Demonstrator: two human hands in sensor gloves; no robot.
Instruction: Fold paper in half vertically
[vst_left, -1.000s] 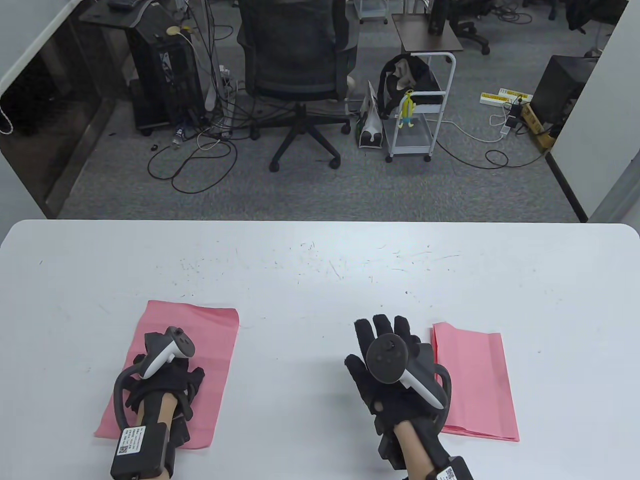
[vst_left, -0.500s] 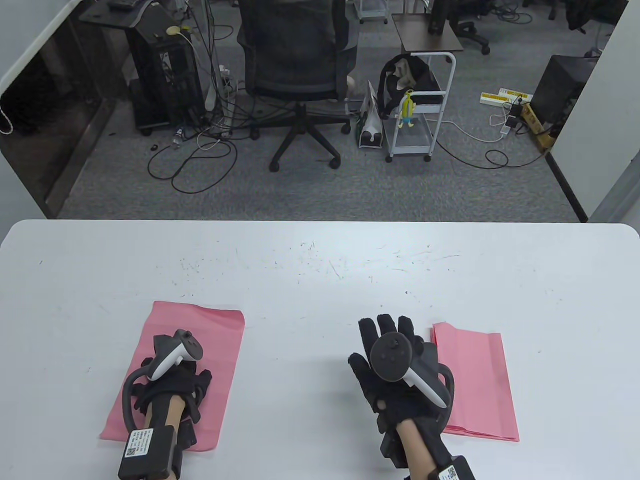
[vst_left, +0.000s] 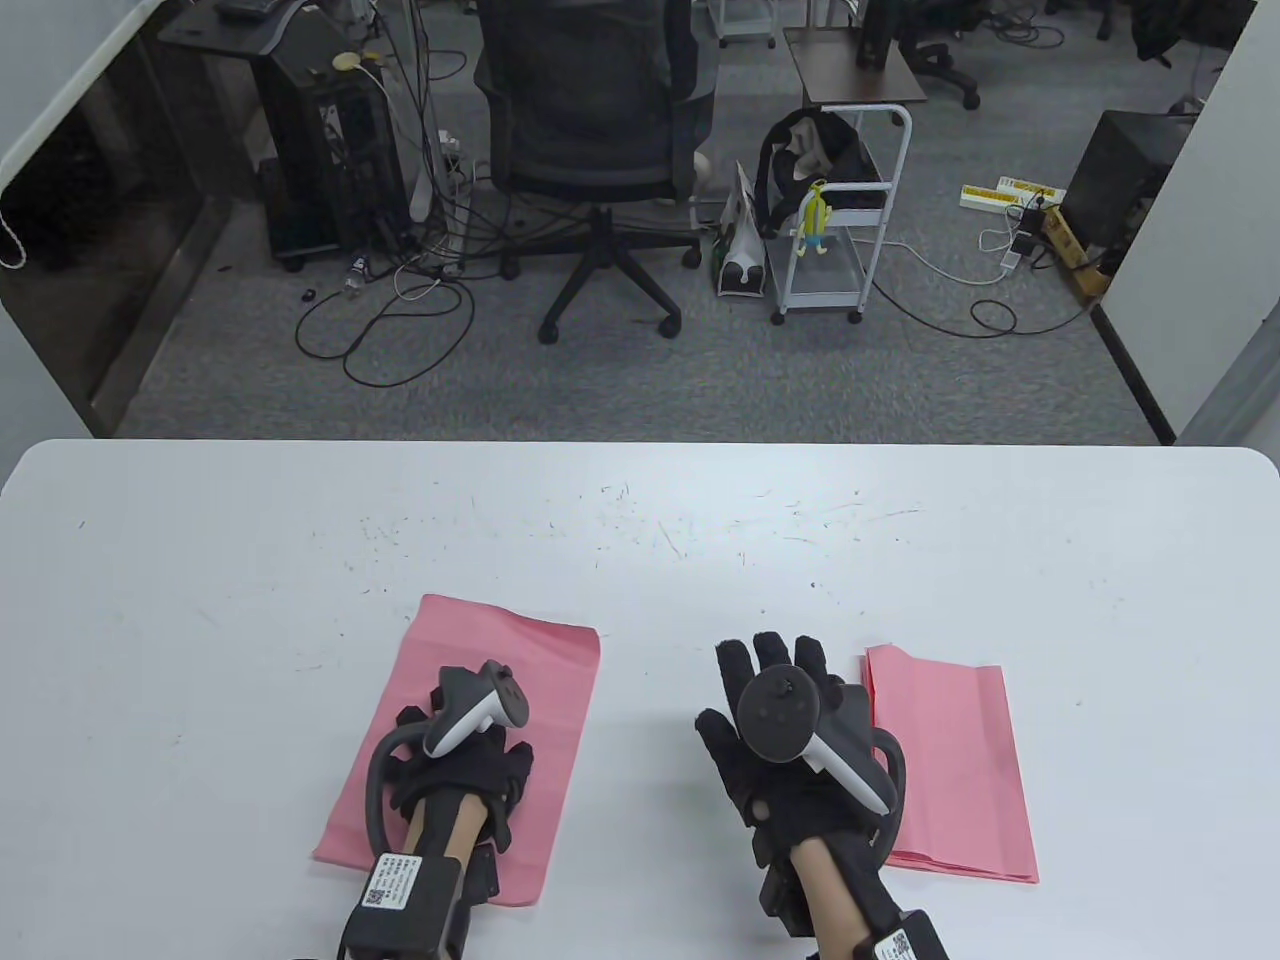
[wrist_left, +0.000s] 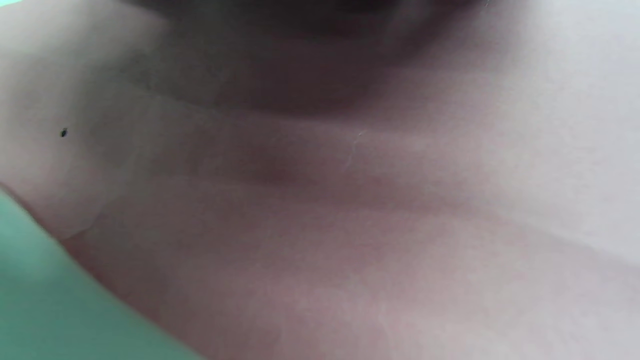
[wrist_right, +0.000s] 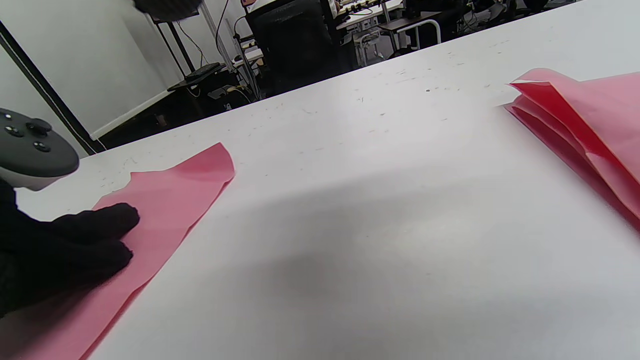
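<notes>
The sheet of paper (vst_left: 540, 680) on the left is plain pink, without print; the folded stack of paper (vst_left: 950, 760) on the right is the same pink, and in the right wrist view its open layers (wrist_right: 575, 120) look a deeper red-pink; the table (vst_left: 640, 540) is white, flecked with thin dark scratches toward its far side; both gloves are black, on the left hand (vst_left: 465, 775) and the right hand (vst_left: 780, 750); the left tracker (vst_left: 470, 705) is grey with a white handle; the right tracker (vst_left: 800, 725) is dark grey with a white handle; the far floor (vst_left: 640, 380) is grey carpet; the chair (vst_left: 600, 120) is black.
</notes>
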